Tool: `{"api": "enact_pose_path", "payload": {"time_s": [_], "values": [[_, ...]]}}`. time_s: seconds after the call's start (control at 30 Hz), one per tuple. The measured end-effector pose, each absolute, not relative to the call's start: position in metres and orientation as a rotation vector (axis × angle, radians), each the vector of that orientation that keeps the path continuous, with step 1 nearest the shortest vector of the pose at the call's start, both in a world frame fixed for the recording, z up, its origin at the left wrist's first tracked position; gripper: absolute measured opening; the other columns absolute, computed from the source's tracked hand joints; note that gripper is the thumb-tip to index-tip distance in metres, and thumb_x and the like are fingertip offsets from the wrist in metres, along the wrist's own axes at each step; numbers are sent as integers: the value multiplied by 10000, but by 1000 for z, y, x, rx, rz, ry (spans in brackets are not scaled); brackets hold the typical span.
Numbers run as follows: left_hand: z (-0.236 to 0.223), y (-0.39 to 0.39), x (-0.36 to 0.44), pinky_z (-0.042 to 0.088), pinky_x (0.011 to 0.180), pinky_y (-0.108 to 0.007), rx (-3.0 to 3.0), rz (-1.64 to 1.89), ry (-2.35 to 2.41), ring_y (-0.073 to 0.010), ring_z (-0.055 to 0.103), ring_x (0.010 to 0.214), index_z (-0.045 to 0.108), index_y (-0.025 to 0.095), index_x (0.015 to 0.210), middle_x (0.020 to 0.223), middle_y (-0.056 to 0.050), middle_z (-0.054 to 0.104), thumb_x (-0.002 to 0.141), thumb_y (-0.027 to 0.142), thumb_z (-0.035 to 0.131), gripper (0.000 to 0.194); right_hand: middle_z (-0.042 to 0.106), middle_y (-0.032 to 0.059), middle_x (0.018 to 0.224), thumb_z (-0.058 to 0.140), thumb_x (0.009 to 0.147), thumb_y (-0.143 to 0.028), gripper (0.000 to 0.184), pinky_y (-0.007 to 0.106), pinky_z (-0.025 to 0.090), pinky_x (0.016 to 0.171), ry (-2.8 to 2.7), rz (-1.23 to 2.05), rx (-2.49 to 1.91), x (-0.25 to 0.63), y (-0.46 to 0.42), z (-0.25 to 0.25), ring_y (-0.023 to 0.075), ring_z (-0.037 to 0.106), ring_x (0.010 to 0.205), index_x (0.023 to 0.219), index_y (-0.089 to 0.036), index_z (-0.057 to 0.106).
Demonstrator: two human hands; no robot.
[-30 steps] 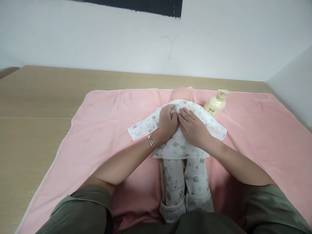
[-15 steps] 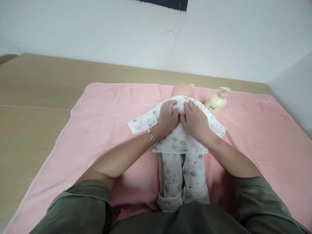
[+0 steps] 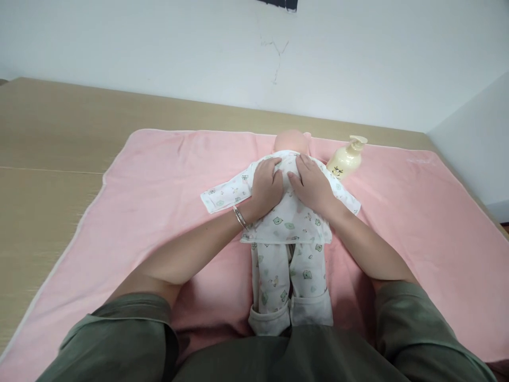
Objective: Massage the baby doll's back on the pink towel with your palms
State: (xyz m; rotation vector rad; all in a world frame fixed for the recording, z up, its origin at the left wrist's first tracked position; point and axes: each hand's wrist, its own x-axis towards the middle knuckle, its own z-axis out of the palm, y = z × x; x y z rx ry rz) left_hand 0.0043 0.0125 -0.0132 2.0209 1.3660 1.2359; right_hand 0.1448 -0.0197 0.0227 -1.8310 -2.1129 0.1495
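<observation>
A baby doll (image 3: pixel 291 141) lies on the pink blanket with its head toward the wall. It wears a white printed top (image 3: pixel 290 225) with sleeves spread to both sides, and matching trousers (image 3: pixel 274 278). My left hand (image 3: pixel 267 183) rests flat on the left side of the doll's upper body, fingers stretched out. On the right side, my right hand (image 3: pixel 312 184) lies flat with its thumb apart. A gap of printed cloth shows between the two hands. The doll's face is not visible.
A cream pump bottle (image 3: pixel 345 159) with a printed face stands to the right of the doll's shoulder. The pink blanket (image 3: pixel 170 175) covers much of the wooden table (image 3: pixel 59 127). Behind it rises a white wall (image 3: pixel 159 48).
Both hands remain on the doll's top but have spread outward, widening the gap between the thumbs. The whole view has shifted slightly.
</observation>
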Motion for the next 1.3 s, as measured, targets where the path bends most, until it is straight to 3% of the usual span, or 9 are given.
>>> {"api": "enact_pose_path", "payload": {"time_s": [0.2,0.33,0.5,0.63,0.77,0.9,1.13,1.3], "values": [[-12,13,4,427,1131,-457,2057,1195,1400,-259,568,1225,613,152,1171,1266,-121,656,823,203,425,399,469,274,1485,351,1003,-398,632,515,298,1208,-2028,-63,-1943,139,-30,20,348,426,1423,1432,60,424],[-9,14,4,405,1150,-471,2136,1079,1414,-286,561,1252,610,89,1219,1306,-162,639,838,231,426,446,593,264,1368,339,1015,-353,562,474,366,1163,-2029,-159,-1959,133,-37,23,344,540,1324,1365,46,520],[-4,7,8,283,1225,-531,2237,932,1470,-309,439,1412,552,60,1322,1449,-191,536,894,237,403,487,689,219,1234,314,1022,-340,487,450,466,1060,-2027,-179,-1957,131,-41,27,327,614,1227,1221,-39,641],[-2,-5,8,305,1218,-529,2363,935,1424,-315,432,1422,522,12,1358,1454,-207,526,951,237,316,509,592,204,1395,355,1007,-330,497,433,385,1160,-2077,-72,-1909,139,-32,26,308,516,1352,1336,-15,555],[-3,-12,5,387,1187,-498,2424,1039,1332,-271,524,1353,622,93,1256,1377,-155,612,964,237,338,432,467,243,1500,378,988,-326,564,478,303,1215,-2172,40,-1851,148,-22,24,330,393,1444,1410,43,441],[-4,-12,4,429,1161,-476,2367,1103,1313,-248,551,1326,649,118,1207,1348,-143,636,955,213,369,389,539,247,1433,363,986,-329,524,484,343,1181,-2159,-27,-1841,148,-24,24,343,461,1384,1348,24,499],[2,-5,2,385,1182,-513,2337,966,1351,-297,487,1382,603,80,1278,1414,-175,576,918,238,411,437,682,224,1201,322,1016,-341,444,446,427,1086,-2101,-141,-1915,139,-36,27,332,593,1220,1156,-46,624],[-2,1,1,309,1218,-536,2319,926,1368,-321,393,1448,538,72,1356,1476,-177,513,907,267,421,503,678,244,1224,334,1016,-352,453,457,457,1059,-2028,-251,-1951,135,-43,24,343,603,1224,1099,-44,656]]}}
